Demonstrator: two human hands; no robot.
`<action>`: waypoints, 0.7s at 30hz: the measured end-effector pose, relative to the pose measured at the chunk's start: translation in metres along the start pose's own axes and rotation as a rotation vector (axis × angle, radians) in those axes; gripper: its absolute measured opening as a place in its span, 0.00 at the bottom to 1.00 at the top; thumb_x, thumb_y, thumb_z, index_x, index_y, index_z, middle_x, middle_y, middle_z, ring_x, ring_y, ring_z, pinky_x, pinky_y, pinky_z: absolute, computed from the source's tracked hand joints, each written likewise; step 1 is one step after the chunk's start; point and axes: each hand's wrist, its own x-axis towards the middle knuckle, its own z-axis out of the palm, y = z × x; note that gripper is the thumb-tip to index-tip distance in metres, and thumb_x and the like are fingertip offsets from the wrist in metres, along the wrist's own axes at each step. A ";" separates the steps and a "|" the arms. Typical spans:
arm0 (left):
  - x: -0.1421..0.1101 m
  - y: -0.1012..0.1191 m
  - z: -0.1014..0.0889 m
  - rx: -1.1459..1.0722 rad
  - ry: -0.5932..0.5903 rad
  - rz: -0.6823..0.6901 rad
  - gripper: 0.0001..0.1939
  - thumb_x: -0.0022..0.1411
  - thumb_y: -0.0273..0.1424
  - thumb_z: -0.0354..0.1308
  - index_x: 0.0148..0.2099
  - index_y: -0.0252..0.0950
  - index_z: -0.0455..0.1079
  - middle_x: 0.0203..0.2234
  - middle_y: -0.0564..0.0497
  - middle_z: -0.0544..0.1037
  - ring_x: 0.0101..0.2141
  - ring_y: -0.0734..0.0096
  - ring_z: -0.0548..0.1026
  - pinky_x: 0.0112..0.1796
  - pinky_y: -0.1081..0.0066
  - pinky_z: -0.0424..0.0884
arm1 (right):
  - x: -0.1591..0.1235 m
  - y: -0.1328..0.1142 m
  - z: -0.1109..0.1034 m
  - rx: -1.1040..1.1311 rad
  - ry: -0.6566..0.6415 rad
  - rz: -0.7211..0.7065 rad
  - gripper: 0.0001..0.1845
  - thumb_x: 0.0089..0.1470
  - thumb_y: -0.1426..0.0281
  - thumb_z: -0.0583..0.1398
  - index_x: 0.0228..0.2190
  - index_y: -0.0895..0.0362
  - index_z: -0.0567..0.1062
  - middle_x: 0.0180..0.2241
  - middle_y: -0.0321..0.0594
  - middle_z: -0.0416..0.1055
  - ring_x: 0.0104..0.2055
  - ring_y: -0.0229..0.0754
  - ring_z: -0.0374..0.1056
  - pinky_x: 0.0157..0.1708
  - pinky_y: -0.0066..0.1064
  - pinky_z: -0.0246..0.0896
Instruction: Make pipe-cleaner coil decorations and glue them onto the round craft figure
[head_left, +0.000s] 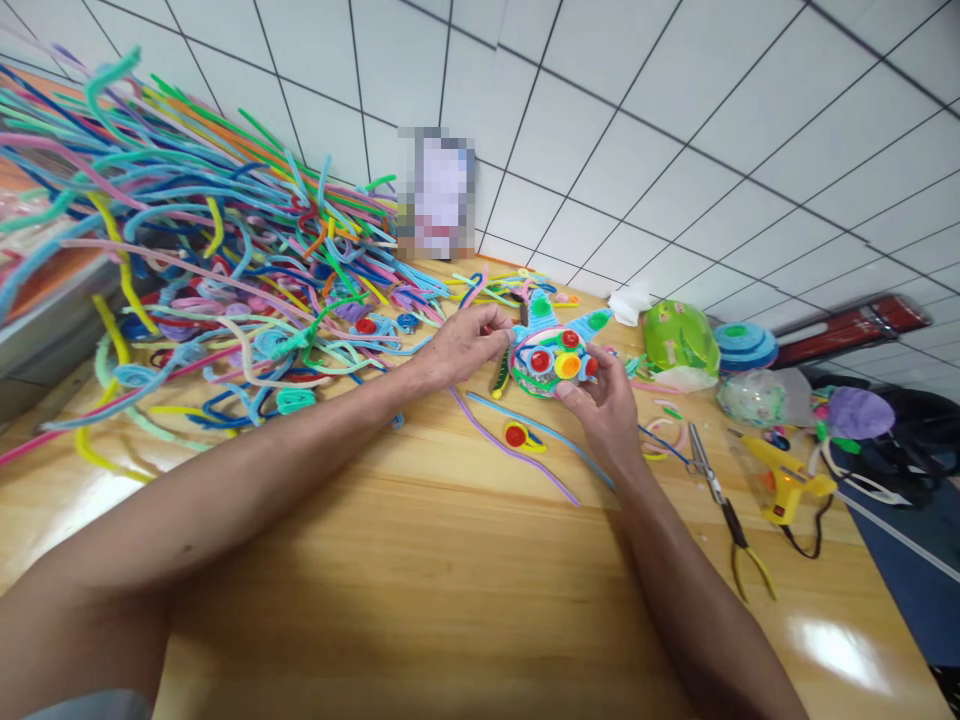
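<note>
A colourful pipe-cleaner figure [553, 362] with blue-and-green spikes on top and red and yellow discs on its front stands at the far part of the table. My right hand [606, 405] grips its right side, the thumb in front below the yellow disc. On the opposite side, the fingers of my left hand [478, 338] are closed at the figure's left edge, pinching a blue part there. Just in front lie a yellow loop with a red centre [516, 435], a purple pipe cleaner [517, 450] and a light blue pipe cleaner [536, 430].
A large heap of pipe cleaners [247, 290] fills the left side. A phone-like blurred panel [442, 195] leans on the tiled wall. To the right lie pliers [724, 505], a yellow glue gun [786, 480], a green package [679, 338] and a purple oval piece [861, 413].
</note>
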 end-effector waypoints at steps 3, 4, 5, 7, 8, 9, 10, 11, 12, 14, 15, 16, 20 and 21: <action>0.001 -0.001 0.001 -0.035 0.000 -0.011 0.05 0.63 0.28 0.57 0.33 0.35 0.69 0.23 0.56 0.71 0.25 0.75 0.69 0.28 0.74 0.65 | 0.000 0.000 0.000 0.005 0.004 -0.004 0.38 0.49 0.53 0.70 0.58 0.48 0.67 0.62 0.47 0.67 0.61 0.55 0.69 0.59 0.52 0.70; 0.001 -0.002 0.002 -0.048 -0.004 -0.016 0.04 0.63 0.28 0.58 0.34 0.35 0.69 0.23 0.56 0.71 0.24 0.76 0.69 0.28 0.74 0.65 | 0.000 -0.001 0.000 0.007 0.005 -0.006 0.38 0.49 0.54 0.70 0.58 0.49 0.67 0.62 0.47 0.67 0.61 0.55 0.69 0.59 0.52 0.69; 0.002 -0.003 0.002 -0.061 -0.007 -0.022 0.04 0.63 0.28 0.58 0.34 0.35 0.69 0.23 0.56 0.70 0.24 0.76 0.69 0.28 0.75 0.65 | 0.000 -0.001 0.000 0.008 0.006 -0.008 0.37 0.49 0.54 0.70 0.58 0.49 0.67 0.62 0.47 0.66 0.61 0.55 0.69 0.59 0.52 0.69; 0.003 -0.005 0.003 -0.087 -0.003 -0.037 0.04 0.63 0.28 0.58 0.34 0.35 0.69 0.23 0.56 0.70 0.24 0.77 0.68 0.27 0.75 0.65 | 0.000 -0.001 0.001 0.003 0.007 -0.016 0.37 0.49 0.54 0.70 0.58 0.49 0.68 0.62 0.48 0.67 0.60 0.55 0.70 0.59 0.52 0.69; 0.003 -0.007 0.003 -0.100 0.005 -0.043 0.04 0.63 0.28 0.58 0.34 0.35 0.69 0.23 0.56 0.70 0.23 0.77 0.68 0.27 0.75 0.65 | 0.000 0.000 0.001 -0.002 0.009 -0.024 0.37 0.49 0.54 0.70 0.57 0.49 0.68 0.61 0.47 0.68 0.59 0.54 0.70 0.59 0.51 0.69; 0.003 -0.008 0.004 -0.111 0.010 -0.046 0.04 0.63 0.28 0.58 0.34 0.35 0.69 0.23 0.56 0.70 0.23 0.77 0.68 0.27 0.75 0.65 | 0.000 0.000 0.001 -0.009 0.012 -0.032 0.37 0.50 0.54 0.70 0.57 0.49 0.68 0.61 0.47 0.68 0.59 0.54 0.70 0.59 0.51 0.69; 0.003 -0.010 0.004 -0.119 0.013 -0.045 0.04 0.63 0.28 0.58 0.34 0.35 0.69 0.23 0.56 0.70 0.23 0.77 0.68 0.27 0.76 0.65 | 0.000 0.001 0.001 -0.014 0.016 -0.041 0.37 0.50 0.54 0.70 0.57 0.49 0.68 0.60 0.46 0.69 0.59 0.53 0.71 0.59 0.50 0.69; 0.004 -0.011 0.004 -0.123 0.013 -0.041 0.05 0.63 0.29 0.59 0.34 0.35 0.69 0.23 0.56 0.71 0.23 0.77 0.68 0.27 0.76 0.65 | 0.000 0.001 0.001 -0.015 0.019 -0.050 0.37 0.50 0.54 0.70 0.57 0.50 0.68 0.60 0.46 0.69 0.58 0.52 0.71 0.59 0.50 0.69; 0.003 -0.012 0.005 -0.125 0.013 -0.036 0.05 0.63 0.29 0.60 0.34 0.35 0.69 0.23 0.56 0.71 0.24 0.77 0.68 0.27 0.76 0.65 | 0.000 0.002 0.002 -0.012 0.022 -0.058 0.37 0.50 0.54 0.70 0.57 0.50 0.68 0.60 0.46 0.69 0.58 0.52 0.71 0.59 0.50 0.69; 0.003 -0.014 0.005 -0.128 0.014 -0.025 0.06 0.63 0.31 0.61 0.34 0.35 0.69 0.24 0.55 0.72 0.24 0.77 0.68 0.28 0.75 0.65 | 0.000 0.003 0.002 0.000 0.024 -0.070 0.37 0.50 0.54 0.71 0.57 0.50 0.68 0.60 0.47 0.69 0.58 0.52 0.71 0.59 0.50 0.69; 0.002 -0.014 0.005 -0.130 0.016 -0.019 0.07 0.63 0.32 0.62 0.34 0.35 0.69 0.24 0.55 0.72 0.24 0.77 0.68 0.28 0.75 0.65 | 0.000 0.003 0.002 0.007 0.024 -0.074 0.36 0.50 0.54 0.71 0.57 0.50 0.68 0.60 0.47 0.69 0.58 0.52 0.71 0.58 0.50 0.70; 0.002 -0.014 0.005 -0.133 0.020 -0.013 0.07 0.63 0.32 0.62 0.34 0.35 0.69 0.24 0.55 0.72 0.24 0.77 0.69 0.28 0.75 0.65 | 0.000 0.004 0.002 0.011 0.024 -0.079 0.36 0.50 0.55 0.71 0.56 0.50 0.68 0.60 0.47 0.69 0.58 0.52 0.71 0.58 0.50 0.70; 0.002 -0.014 0.006 -0.132 0.020 0.002 0.06 0.64 0.31 0.61 0.34 0.35 0.69 0.24 0.55 0.71 0.24 0.77 0.69 0.28 0.75 0.65 | 0.000 0.005 0.002 0.012 0.020 -0.092 0.35 0.50 0.55 0.71 0.56 0.50 0.68 0.59 0.46 0.70 0.58 0.51 0.71 0.58 0.50 0.71; 0.002 -0.015 0.006 -0.129 0.020 0.002 0.06 0.64 0.30 0.61 0.34 0.35 0.69 0.24 0.55 0.71 0.24 0.77 0.69 0.28 0.75 0.65 | 0.000 0.005 0.002 0.011 0.020 -0.095 0.35 0.50 0.56 0.71 0.56 0.49 0.68 0.59 0.46 0.70 0.58 0.52 0.71 0.58 0.50 0.71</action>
